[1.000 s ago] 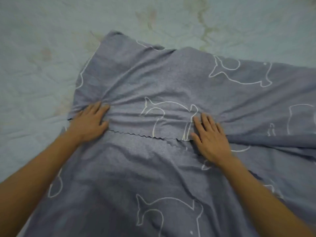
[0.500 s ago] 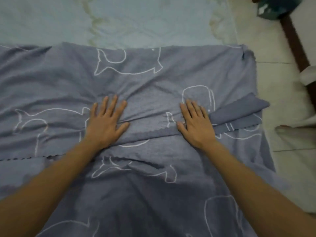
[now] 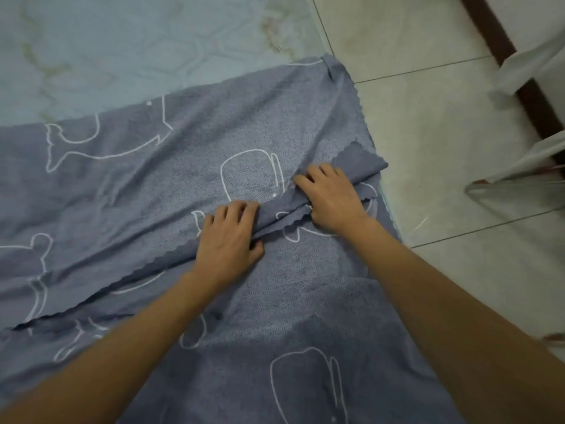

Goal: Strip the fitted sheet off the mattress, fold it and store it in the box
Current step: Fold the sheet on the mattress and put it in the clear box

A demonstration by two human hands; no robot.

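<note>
The grey-blue fitted sheet (image 3: 153, 191), printed with white whale outlines, lies doubled over on the pale blue mattress (image 3: 137, 53). A scalloped hem runs diagonally across it from lower left to the right edge. My left hand (image 3: 229, 237) rests on that hem with fingers curled and the thumb tucked under the fold. Close beside it, near the mattress's right edge, my right hand (image 3: 331, 198) pinches the same folded strip. No box is in view.
The mattress top is stained and bare beyond the sheet. White floor tiles (image 3: 428, 142) lie right of the mattress. A dark wooden strip (image 3: 489, 32) and pale draped cloth or plastic (image 3: 532, 71) stand at the far right.
Both hands have slid right along the hem toward the mattress edge and come closer together. Their fingers, flat before, now curl into the fold.
</note>
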